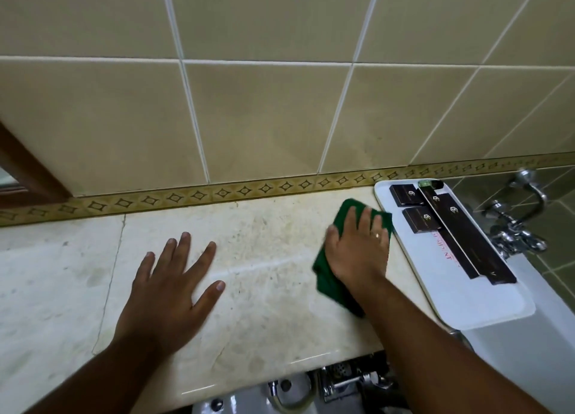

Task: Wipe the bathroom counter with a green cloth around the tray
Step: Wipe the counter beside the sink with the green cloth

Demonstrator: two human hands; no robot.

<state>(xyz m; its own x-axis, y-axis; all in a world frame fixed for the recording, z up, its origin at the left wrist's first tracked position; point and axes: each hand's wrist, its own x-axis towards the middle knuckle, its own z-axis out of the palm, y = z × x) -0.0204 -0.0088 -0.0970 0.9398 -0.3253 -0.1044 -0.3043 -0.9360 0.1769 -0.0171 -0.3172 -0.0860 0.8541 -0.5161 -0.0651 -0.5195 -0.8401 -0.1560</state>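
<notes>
A green cloth (328, 276) lies flat on the cream marble counter (255, 258), just left of a white tray (485, 301). My right hand (357, 245) presses down on the cloth with fingers spread, a ring on one finger. The cloth's far corner touches the tray's left edge. My left hand (174, 289) rests flat on the bare counter to the left, fingers apart, holding nothing. Several dark brown boxes (451, 227) lie on the tray.
A tiled wall with a patterned border strip (217, 194) runs along the counter's back. Chrome taps (516, 227) stand right of the tray above a white basin edge. Chrome fittings (342, 379) show below the counter's front edge. A wooden frame (28, 171) is at far left.
</notes>
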